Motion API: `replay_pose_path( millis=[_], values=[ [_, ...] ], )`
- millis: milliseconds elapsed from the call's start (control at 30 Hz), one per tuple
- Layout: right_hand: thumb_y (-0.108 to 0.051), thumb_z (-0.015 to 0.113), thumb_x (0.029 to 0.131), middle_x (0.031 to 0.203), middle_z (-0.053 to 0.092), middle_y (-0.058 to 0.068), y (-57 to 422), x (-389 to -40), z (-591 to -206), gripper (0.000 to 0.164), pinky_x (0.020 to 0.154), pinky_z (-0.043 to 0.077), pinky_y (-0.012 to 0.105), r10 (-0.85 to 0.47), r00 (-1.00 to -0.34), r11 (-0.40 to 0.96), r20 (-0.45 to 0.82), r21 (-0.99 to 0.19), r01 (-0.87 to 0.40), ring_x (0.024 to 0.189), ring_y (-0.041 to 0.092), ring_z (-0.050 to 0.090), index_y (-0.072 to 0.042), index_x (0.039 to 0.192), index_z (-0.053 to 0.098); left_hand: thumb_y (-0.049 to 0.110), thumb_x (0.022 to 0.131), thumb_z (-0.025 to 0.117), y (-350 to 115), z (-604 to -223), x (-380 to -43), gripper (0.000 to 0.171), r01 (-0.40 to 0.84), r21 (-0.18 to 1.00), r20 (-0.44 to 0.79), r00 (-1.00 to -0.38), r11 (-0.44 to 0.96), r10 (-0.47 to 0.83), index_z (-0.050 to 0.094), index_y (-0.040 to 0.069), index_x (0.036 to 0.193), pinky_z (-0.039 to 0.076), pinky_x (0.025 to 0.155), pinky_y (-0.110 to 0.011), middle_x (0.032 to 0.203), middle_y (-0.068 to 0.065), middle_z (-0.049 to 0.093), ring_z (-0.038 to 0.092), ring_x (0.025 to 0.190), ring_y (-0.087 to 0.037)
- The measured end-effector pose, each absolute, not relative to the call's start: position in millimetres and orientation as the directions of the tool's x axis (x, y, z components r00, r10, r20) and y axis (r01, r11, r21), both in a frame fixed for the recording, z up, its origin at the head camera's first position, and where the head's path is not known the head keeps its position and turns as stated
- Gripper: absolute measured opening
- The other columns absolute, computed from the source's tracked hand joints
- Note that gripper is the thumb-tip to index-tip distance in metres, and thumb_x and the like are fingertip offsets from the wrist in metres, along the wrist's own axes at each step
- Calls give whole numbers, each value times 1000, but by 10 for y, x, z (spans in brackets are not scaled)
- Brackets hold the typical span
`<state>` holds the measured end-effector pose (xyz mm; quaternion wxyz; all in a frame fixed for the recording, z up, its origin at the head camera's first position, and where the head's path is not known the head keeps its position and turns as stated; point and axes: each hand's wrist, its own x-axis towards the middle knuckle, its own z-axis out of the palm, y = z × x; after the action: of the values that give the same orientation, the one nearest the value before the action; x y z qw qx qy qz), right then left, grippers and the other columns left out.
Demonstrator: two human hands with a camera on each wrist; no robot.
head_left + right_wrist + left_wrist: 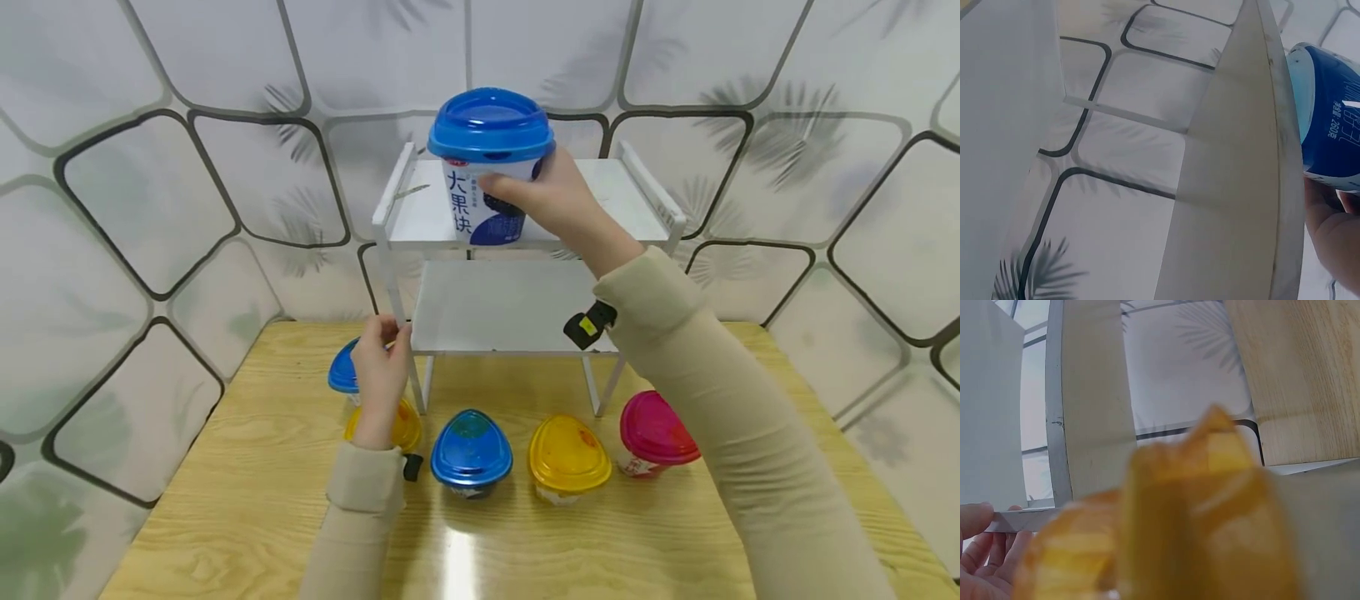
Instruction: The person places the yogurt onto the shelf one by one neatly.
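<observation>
My right hand [558, 196] grips a yogurt cup with a blue lid [491, 125] from its right side, thumb across the printed label. The cup is upright at the front edge of the top shelf of a small white rack [517, 308]. From below, the right wrist view shows the base of the cup [1332, 112] beyond the shelf edge. My left hand [381, 367] pinches the rack's front left leg, thumb on one side and fingers on the other; the left wrist view shows this white leg [1022, 520] between them.
On the wooden table stand another blue-lidded cup [471, 450], a yellow-lidded cup [568, 454] and a pink-lidded cup [656, 429]. Behind my left hand and wrist are a blue-lidded cup [343, 371] and a yellow-lidded cup [407, 425], both partly hidden. Patterned panels [525, 50] enclose the table.
</observation>
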<state>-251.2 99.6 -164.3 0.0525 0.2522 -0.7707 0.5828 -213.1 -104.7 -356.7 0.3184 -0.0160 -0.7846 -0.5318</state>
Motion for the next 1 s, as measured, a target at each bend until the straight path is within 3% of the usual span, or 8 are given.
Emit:
replay_pose_path(
  millis=[467, 1000],
  values=[
    [-23, 66, 78, 127, 46, 4, 775, -2586, -1636, 66, 93, 38, 35, -308, -896, 245, 319, -884, -399, 111, 18, 46, -15, 133, 31, 3, 82, 60, -1032, -3554, -2144, 11, 374, 807, 543, -774, 457, -326, 55, -5, 89, 52, 68, -39, 85, -18, 61, 61, 81, -28],
    [-21, 66, 79, 127, 45, 3, 567, -2680, -1709, 66, 94, 37, 33, -287, -881, 189, 375, -880, -436, 112, 15, 45, -13, 133, 29, 3, 83, 60, -1040, -3566, -2136, 11, 369, 816, 533, -780, 445, -329, 55, -5, 89, 52, 68, -39, 84, -19, 61, 61, 80, -29]
  ],
)
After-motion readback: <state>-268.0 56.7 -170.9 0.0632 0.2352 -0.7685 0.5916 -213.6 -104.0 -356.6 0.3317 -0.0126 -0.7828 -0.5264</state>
